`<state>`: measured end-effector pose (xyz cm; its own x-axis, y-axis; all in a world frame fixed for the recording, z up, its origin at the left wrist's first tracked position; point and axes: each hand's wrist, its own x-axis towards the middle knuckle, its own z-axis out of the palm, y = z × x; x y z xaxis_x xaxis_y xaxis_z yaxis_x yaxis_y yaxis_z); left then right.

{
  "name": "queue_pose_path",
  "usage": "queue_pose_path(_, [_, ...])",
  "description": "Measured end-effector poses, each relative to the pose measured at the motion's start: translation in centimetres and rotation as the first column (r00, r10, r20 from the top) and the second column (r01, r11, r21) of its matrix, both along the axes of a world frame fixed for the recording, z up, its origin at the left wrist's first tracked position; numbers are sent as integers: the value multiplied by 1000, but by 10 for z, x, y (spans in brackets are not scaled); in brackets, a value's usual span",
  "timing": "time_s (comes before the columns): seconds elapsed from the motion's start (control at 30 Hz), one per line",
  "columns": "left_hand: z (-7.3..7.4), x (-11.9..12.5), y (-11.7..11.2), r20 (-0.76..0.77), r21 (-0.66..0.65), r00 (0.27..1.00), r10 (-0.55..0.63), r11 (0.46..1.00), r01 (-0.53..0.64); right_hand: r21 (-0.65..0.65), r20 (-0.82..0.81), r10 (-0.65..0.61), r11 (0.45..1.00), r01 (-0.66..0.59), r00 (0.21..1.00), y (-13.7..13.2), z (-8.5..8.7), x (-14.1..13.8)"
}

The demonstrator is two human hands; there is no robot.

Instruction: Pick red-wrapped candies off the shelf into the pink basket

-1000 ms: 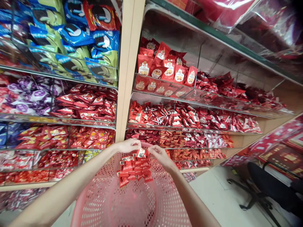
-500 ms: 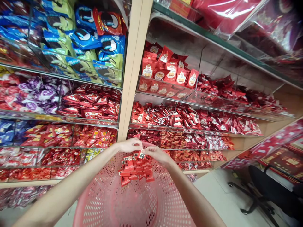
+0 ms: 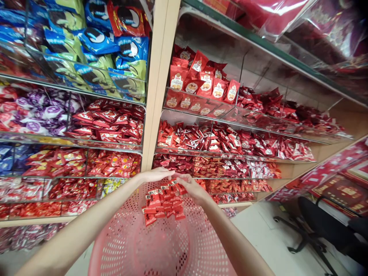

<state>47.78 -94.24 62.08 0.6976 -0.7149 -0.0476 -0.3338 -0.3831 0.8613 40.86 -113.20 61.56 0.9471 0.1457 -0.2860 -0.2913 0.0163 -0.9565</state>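
A pink perforated plastic basket (image 3: 100, 230) stands below my hands. Several small red candy packets (image 3: 161, 203) with black characters on a pale band lie together against its far inner wall. My left hand (image 3: 153, 175) reaches over the far rim with its fingers stretched out, and nothing shows in it. Its fingertips come close to my right hand (image 3: 191, 188), or touch it; I cannot tell which. Thumb and fingers of the right hand are pinched on a red candy packet (image 3: 181, 189) just above the others, partly covered by the fingers.
Wooden shelving with a central post (image 3: 158, 76) rises behind the basket. Clear-fronted bins hold red candy packets (image 3: 224, 140), purple-and-white sweets (image 3: 51, 111) and blue-green snack packs (image 3: 94, 42). At the right, a black wheeled chair (image 3: 322, 222) stands on the pale floor (image 3: 258, 245).
My left hand has gone from a pinch to straightened fingers. The right hand's packet sits lower, beside the pile. The whole view has shifted slightly.
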Motion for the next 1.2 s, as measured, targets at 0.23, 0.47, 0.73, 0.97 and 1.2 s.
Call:
queue_pose_path(0.23, [-2,1,-3,-57,6,997,56,998,-56,147,-69,153,979,-142,986,2,-5,-8])
queue_pose_path(0.47, [-5,4,-4,-87,-3,995,49,999,-50,93,25,204,974,-205,979,19,-7,-10])
queue_pose_path(0.73, [2,-1,-4,-139,-33,990,19,999,-24,-184,208,241,961,-205,948,39,-40,10])
queue_pose_path(0.97, [6,-4,-6,-170,-58,985,25,998,-35,-395,361,240,915,-85,901,45,-54,20])
queue_pose_path(1.2, [7,-5,-5,-191,-17,975,114,993,-119,-715,327,373,699,-31,868,47,-39,8])
